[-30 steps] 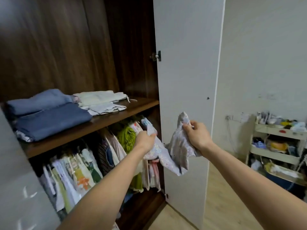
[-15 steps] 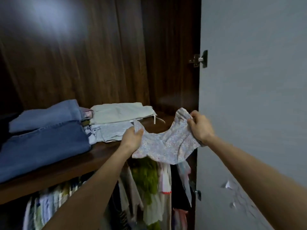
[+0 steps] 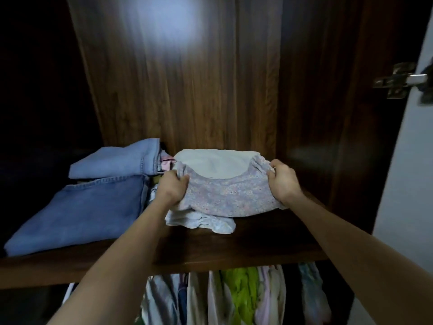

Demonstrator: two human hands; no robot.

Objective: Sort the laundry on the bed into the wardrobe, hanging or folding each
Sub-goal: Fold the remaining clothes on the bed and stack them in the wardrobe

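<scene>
Item: floral garment (image 3: pixel 230 195), small print in lilac and pink, folded; you are holding it over the wardrobe shelf (image 3: pixel 246 245), lying across the cream folded cloth (image 3: pixel 218 161) and the pale folded piece (image 3: pixel 201 220) beneath. Your left hand (image 3: pixel 172 187) is gripping its 9 o'clock edge, fingers curled round the fabric; your right hand (image 3: pixel 282 180) is pinching its 3 o'clock corner, thumb and fingers closed on the cloth. Adjoining stock: two folded pairs of jeans, the darker pair (image 3: pixel 79 212) lying at 9 o'clock of the garment, the lighter pair (image 3: pixel 117 160) sitting at 10 o'clock, farther back. Below, at 6 o'clock under the shelf, hanging clothes (image 3: pixel 239 299) are showing, one lime green. At 2 o'clock a metal hinge (image 3: pixel 396 80) is joining the white door (image 3: pixel 407 160) to the dark wood side panel
</scene>
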